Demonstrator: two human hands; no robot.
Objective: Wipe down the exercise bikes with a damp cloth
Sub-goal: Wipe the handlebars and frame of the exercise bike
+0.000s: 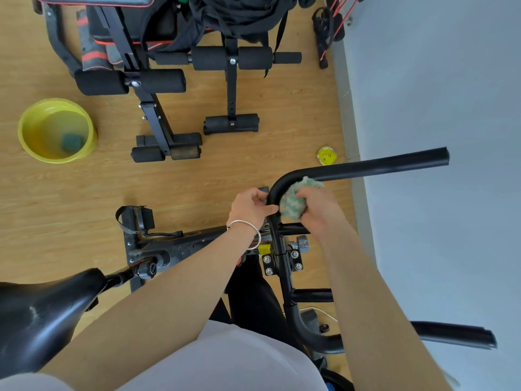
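I have the exercise bike (pixel 180 246) below me on the wooden floor (pixel 225 170), its saddle (pixel 42 311) at my lower left and its black handlebar (pixel 366 166) sweeping out toward the wall (pixel 437 80). The step in hand, as I judge it, is wiping the bend of that bar. To do it well I would wrap the cloth right round the tube and draw it along the full length to the end cap (pixel 446 156), then rinse it in the yellow basin (pixel 25 119) that stands well apart on the floor.

My left hand (pixel 251 206) curls round the bar just under the bend, steadying it. My right hand (pixel 318 210) is closed on the bunched green-and-white cloth (pixel 293 197), pressing it against the inner side of the bend, just beside the left hand.
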